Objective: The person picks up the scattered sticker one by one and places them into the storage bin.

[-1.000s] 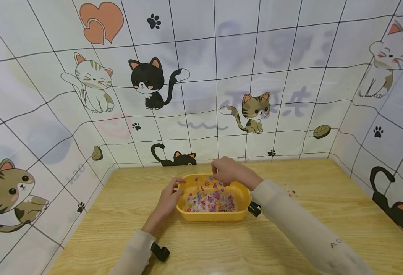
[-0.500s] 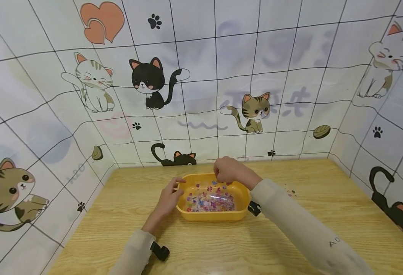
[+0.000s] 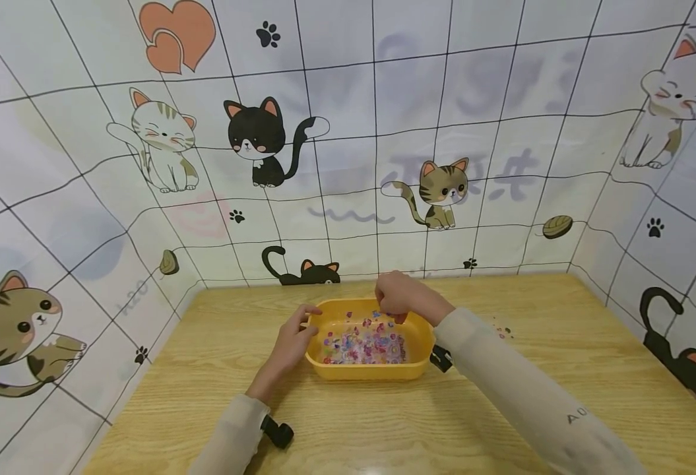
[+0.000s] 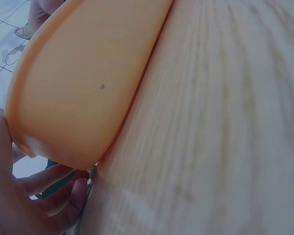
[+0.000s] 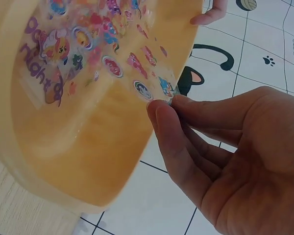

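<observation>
A yellow plastic basin (image 3: 371,373) stands on the wooden table. My right hand (image 3: 400,295), above the basin's far right rim, pinches the edge of a clear sticker sheet (image 5: 112,67) between thumb and fingertips. Colourful cartoon stickers and purple lettering cover this sheet, which slants down into the basin in the right wrist view. My left hand (image 3: 293,335) holds the basin's left end, thumb at the rim. Its bent fingers (image 4: 59,196) lie against the outer wall in the left wrist view.
A few small coloured bits (image 3: 504,331) lie on the table (image 3: 253,422) right of the basin. Behind and on both sides rises a white wall covering (image 3: 348,132) with cartoon cats and black grid lines. Each wrist carries a black strapped camera (image 3: 278,433).
My right hand has shifted slightly right along the far rim, and the sticker sheet has moved right with it. The left hand and basin stay about where they were.
</observation>
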{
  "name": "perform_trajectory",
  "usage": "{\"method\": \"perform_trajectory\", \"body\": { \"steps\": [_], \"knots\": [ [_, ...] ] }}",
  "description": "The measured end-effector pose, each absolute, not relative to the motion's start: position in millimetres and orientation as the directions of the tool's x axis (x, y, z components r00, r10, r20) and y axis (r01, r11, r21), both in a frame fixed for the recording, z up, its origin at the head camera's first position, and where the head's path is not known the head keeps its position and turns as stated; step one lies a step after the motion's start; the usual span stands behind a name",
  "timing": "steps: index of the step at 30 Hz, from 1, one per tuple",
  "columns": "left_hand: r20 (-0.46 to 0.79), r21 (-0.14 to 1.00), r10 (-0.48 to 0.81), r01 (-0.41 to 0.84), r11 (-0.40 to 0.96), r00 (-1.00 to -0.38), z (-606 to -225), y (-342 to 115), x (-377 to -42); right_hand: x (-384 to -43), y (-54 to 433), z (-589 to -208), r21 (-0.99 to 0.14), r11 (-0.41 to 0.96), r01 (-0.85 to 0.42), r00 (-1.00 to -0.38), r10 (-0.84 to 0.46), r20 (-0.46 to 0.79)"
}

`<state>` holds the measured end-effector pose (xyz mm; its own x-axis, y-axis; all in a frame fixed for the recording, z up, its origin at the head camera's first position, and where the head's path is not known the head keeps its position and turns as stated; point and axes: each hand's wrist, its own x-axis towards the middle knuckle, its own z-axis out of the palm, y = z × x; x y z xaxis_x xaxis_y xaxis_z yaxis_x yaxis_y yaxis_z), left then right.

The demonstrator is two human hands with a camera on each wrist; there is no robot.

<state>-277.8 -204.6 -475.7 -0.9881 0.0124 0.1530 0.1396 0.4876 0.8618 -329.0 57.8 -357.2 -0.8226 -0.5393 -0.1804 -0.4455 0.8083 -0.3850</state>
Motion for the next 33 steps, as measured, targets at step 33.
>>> {"method": "perform_trajectory", "body": {
  "steps": [33],
  "knots": [
    [0.145, 0.866, 0.017, 0.135, 0.481, -0.989, -473.0, -202.8, -275.5, -329.8, 54.1, -359.6, -0.358, 0.856, -0.372, -0.829, -0.48, -0.287]
  ]
}}
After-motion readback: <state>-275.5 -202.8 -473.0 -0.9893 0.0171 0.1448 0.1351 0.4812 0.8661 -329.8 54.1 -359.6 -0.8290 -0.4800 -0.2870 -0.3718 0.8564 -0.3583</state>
